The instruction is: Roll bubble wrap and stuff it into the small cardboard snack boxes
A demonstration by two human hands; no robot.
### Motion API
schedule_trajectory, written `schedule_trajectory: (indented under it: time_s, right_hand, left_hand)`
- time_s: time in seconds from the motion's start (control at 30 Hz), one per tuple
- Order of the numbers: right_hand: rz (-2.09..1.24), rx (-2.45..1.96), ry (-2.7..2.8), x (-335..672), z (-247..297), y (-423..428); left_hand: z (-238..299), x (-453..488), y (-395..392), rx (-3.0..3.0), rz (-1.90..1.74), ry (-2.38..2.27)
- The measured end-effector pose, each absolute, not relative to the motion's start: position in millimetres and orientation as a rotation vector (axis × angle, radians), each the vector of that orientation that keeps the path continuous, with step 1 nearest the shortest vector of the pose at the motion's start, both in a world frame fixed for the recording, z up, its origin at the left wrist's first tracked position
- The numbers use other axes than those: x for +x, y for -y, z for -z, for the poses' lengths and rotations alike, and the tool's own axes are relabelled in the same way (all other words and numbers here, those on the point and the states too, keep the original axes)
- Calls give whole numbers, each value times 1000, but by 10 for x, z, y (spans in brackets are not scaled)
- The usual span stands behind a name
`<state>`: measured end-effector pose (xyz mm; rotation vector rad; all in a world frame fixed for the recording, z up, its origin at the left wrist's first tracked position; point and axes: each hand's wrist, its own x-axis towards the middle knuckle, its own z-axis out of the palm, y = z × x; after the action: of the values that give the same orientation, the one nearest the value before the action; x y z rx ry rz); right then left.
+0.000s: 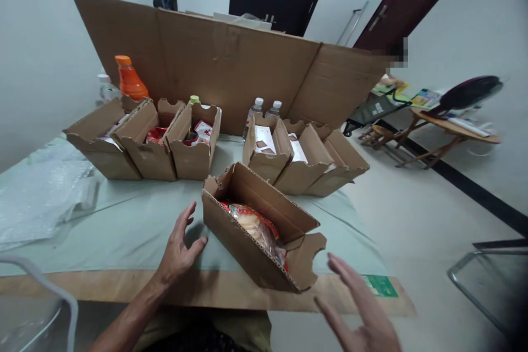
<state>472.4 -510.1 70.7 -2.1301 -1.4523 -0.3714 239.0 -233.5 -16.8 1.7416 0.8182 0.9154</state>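
Open brown cardboard box (243, 250), standing diagonally on the table (103, 286), red-trimmed clear packet (256, 229) inside

Soft indoor light, right hand (365, 311) blurred, glare on bubble wrap (39, 198), stretched edges, darkened right border

Bare-handed, in olive and black
The left hand (181, 250), left forearm (137, 309) and right hand (358, 302) are bare; below show olive-brown clothing (251, 327) and black cloth (198, 339) with small pale specks.
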Motion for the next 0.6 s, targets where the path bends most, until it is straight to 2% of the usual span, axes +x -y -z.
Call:
schedule_trajectory:
  time_s: [0.1, 0.2, 0.6]
  right_hand:
    - [106, -2107, 1437, 4512, -364, 4966]
    - [-14, -2083, 1268, 4418, -200, 4686]
    - [-321, -1927, 1039, 5258, -382, 3793]
  left_hand:
    - [170, 2560, 2243, 1677, -871, -730]
    - [161, 2684, 2249, 1592, -828, -754]
    - [198, 3037, 2231, 1565, -888, -754]
